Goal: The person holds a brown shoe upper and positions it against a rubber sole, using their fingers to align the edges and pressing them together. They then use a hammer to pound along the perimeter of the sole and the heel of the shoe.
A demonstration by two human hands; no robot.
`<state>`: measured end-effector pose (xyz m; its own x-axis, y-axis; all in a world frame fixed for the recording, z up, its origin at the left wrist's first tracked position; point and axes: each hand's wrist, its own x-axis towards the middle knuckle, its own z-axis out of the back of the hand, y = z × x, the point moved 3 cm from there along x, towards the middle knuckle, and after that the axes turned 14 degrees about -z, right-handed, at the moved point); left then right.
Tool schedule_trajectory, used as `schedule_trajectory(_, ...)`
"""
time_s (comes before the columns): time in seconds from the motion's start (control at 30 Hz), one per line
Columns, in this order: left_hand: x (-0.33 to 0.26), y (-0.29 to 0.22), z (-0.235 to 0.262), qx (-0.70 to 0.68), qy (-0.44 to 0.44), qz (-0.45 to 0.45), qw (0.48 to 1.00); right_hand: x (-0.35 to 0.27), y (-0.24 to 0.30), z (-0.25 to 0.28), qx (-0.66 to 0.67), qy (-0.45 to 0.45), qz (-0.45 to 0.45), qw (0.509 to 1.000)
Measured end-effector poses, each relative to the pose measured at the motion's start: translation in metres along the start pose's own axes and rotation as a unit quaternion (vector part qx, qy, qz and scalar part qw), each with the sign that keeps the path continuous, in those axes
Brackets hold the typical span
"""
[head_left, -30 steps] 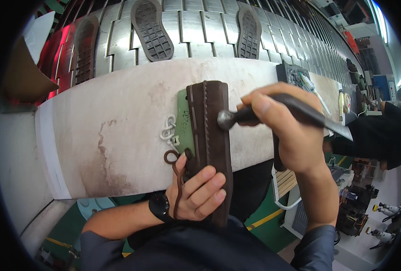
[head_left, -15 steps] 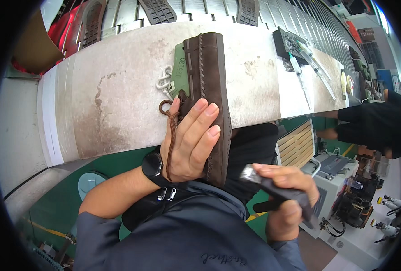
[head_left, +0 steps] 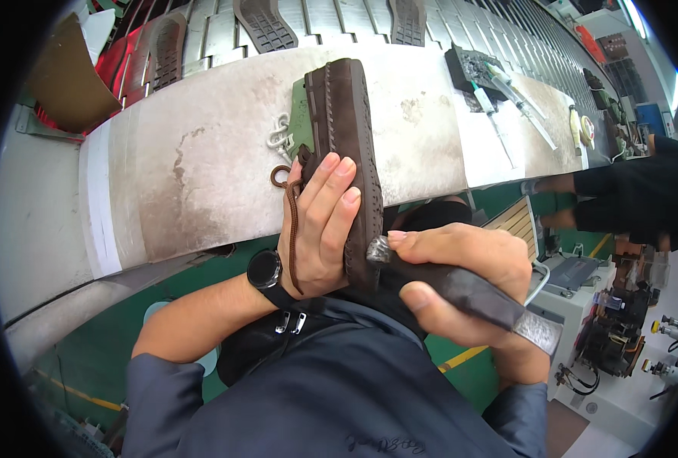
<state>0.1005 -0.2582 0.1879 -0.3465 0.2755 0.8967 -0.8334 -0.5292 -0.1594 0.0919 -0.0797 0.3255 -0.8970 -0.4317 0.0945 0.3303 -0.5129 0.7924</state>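
A dark brown leather shoe (head_left: 346, 99) lies on its side, toe away from me, with its sole edge to the right. A green shoe last (head_left: 300, 114) shows inside it on the left. My left hand (head_left: 320, 229) grips the shoe near its heel, fingers laid across the upper; a brown shoelace (head_left: 292, 237) hangs over that hand. In my right hand (head_left: 468, 267) is a dark-wrapped tool (head_left: 468, 292) with silvery metal ends. Its near silver end meets or almost meets the sole edge by the heel; exact contact is hard to tell.
The shoe rests partly on a stained pale bench (head_left: 224, 153). A white cord (head_left: 279, 136) lies beside the last. Syringes (head_left: 495, 122) and a black block (head_left: 468, 69) sit to the right. Shoe soles (head_left: 266, 27) lie on the slatted metal conveyor (head_left: 331, 23) behind. Another person (head_left: 629, 187) stands at right.
My right hand has brought the tool up and left, from apart to the shoe's heel edge. My left hand keeps its place on the shoe. The whole view has shifted slightly.
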Motion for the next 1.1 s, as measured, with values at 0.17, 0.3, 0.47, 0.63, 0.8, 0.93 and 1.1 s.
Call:
schedule_trajectory(0.17,0.004,-0.002,0.000,-0.006,0.038,0.008,0.999,-0.009,-0.012,0.001,0.113,-0.133,-0.081,0.981)
schedule_trajectory(0.3,0.001,0.001,0.000,0.007,0.003,-0.010,1.000,0.019,0.010,0.008,-0.029,-0.066,-0.029,0.997)
schedule_trajectory(0.47,0.024,-0.001,0.029,-0.050,0.141,0.014,0.989,0.041,-0.040,0.020,0.296,0.011,-0.258,0.920)
schedule_trajectory(0.63,0.062,0.040,0.059,-0.166,0.199,0.088,0.962,0.061,-0.136,0.004,0.241,-0.124,-0.274,0.923)
schedule_trajectory(0.8,0.088,0.128,-0.010,0.004,0.247,0.246,0.937,0.055,-0.157,-0.010,0.344,-0.221,-0.200,0.890)
schedule_trajectory(0.93,0.118,0.115,-0.040,-0.088,0.262,0.257,0.926,0.052,-0.149,-0.013,0.336,-0.245,-0.177,0.892)
schedule_trajectory(1.1,0.147,0.117,-0.001,-0.105,0.133,0.185,0.968,0.052,-0.147,-0.020,0.320,-0.251,-0.178,0.896)
